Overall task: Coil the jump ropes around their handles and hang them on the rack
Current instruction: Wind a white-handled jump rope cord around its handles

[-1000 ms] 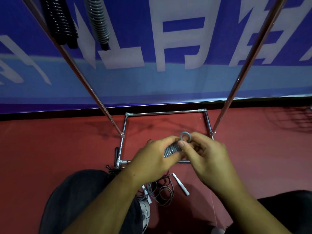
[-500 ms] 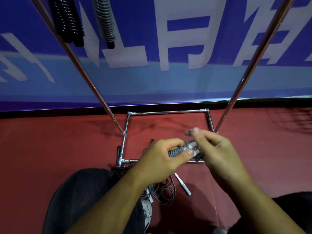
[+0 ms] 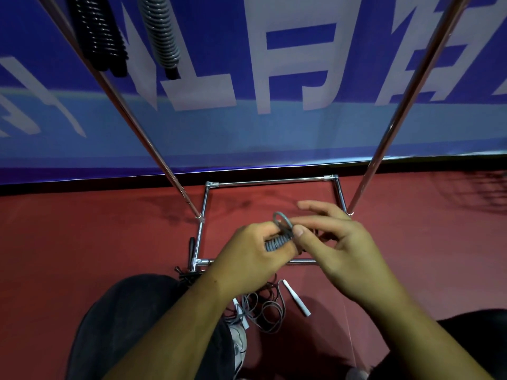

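Note:
My left hand (image 3: 253,249) grips a grey jump rope (image 3: 276,242) coiled tight around its handles. A loop of its cord sticks up at the end, pinched by the thumb of my right hand (image 3: 340,242), whose other fingers are spread. A black coiled rope (image 3: 101,37) and a grey coiled rope (image 3: 162,34) hang from the top of the chrome rack (image 3: 389,127) at upper left. A loose grey rope with white handles (image 3: 267,311) lies tangled on the red floor below my hands. Black rope (image 3: 186,275) lies by the rack's base corner.
The rack's two slanted chrome poles rise left and right of my hands, and its square base frame (image 3: 269,182) rests on the red floor. A blue banner wall (image 3: 274,119) stands right behind it. My knees in dark trousers (image 3: 131,325) are at the bottom.
My right hand has gone on wrapping the cord's end around the grey bundle, and its fingers now spread wider, with a loop standing up. The view shifted slightly.

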A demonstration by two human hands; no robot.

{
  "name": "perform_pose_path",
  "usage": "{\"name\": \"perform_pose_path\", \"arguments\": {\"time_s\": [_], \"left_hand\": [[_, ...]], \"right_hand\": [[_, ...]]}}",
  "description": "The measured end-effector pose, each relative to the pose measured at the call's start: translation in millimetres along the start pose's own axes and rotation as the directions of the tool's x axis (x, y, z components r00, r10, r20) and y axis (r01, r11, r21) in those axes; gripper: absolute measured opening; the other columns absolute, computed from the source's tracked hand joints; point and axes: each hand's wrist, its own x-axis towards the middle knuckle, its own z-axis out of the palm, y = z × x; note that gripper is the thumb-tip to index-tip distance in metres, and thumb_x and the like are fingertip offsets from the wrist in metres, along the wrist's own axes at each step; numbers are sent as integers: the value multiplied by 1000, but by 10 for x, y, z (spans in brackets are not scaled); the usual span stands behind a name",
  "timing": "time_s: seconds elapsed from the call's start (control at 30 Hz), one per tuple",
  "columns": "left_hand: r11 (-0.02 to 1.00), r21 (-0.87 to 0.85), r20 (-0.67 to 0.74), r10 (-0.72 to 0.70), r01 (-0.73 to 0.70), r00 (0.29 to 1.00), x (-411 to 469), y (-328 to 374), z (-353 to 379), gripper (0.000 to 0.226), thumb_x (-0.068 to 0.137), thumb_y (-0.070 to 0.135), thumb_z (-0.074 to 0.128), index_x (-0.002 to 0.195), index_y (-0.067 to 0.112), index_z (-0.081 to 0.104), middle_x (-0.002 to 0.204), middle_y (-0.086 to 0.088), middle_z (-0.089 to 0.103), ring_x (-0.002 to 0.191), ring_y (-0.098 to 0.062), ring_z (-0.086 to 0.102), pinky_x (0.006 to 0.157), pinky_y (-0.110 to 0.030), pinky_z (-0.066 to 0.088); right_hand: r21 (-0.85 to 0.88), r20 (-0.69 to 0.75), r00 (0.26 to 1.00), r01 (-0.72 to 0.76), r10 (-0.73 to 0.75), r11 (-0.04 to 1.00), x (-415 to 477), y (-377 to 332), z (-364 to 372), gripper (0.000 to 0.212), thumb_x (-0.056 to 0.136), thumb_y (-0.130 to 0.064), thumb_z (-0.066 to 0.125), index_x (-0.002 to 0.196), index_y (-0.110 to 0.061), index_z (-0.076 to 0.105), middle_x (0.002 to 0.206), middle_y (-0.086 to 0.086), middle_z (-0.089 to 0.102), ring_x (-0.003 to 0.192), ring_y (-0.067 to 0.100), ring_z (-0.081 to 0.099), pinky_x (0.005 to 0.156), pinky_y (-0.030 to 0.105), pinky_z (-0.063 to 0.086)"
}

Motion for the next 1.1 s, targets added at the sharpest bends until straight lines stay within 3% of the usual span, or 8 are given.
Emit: {"name": "perform_pose_path", "arguments": {"time_s": [0.27,0.4,0.53,0.67,0.8,0.9,1.03,1.1], "left_hand": [[997,27,121,68,-72,990,-24,14,-19,25,101,30,64,125,27,71,119,18,73,111,2,67,95,-26,54],[998,44,141,31,-37,990,-27,39,-32,18,103,38,60,113,29,72,105,17,75,95,1,71,83,-25,56],[989,-135,152,-32,53,988,5,70,-17,15,105,32,56,98,25,67,81,-2,71,51,-13,57,51,-25,47],[994,-95,183,-40,58,982,21,67,-14,13,101,34,63,106,23,69,79,6,72,54,-14,62,55,-29,52],[999,34,194,-18,12,981,15,13,1,31,89,56,67,111,34,70,96,-4,75,86,-33,70,78,-51,57],[996,83,181,-5,-10,983,4,-35,19,1,92,47,68,92,46,69,79,16,70,69,-7,64,68,-35,52],[992,121,142,11,-29,990,13,-43,26,36,88,55,58,114,33,68,103,10,71,92,-12,69,84,-44,56],[988,149,108,27,-43,994,10,-56,42,29,92,53,54,112,35,67,102,14,70,91,-10,69,81,-41,56]], "right_hand": [[280,194,981,-62,7,958,7,-75,-73,16,95,-4,66,103,-9,79,105,-3,79,104,13,73,91,30,57],[412,213,977,-108,20,905,7,-90,-49,15,91,-12,66,99,-6,77,107,4,78,105,14,72,87,26,55],[494,-46,995,-52,85,868,43,-84,-47,14,89,-22,67,96,-15,76,106,-6,77,105,8,69,90,22,51],[308,-88,995,-6,35,951,41,-5,-56,11,91,-27,64,95,-24,75,96,-1,70,84,9,62,79,23,47],[5,-4,995,104,-104,995,3,-19,-31,10,92,-27,65,91,-29,75,83,-8,62,74,9,56,69,20,41],[-159,55,982,185,-178,970,-31,-73,7,9,92,-28,66,88,-30,74,83,-20,66,82,11,59,72,21,43],[-120,48,981,191,-187,974,-62,-98,44,10,92,-27,67,87,-32,72,86,-20,68,89,12,61,76,23,47],[-90,64,982,184,-179,979,-69,-81,72,10,93,-25,66,90,-33,73,87,-16,68,91,17,60,80,27,47]]}}
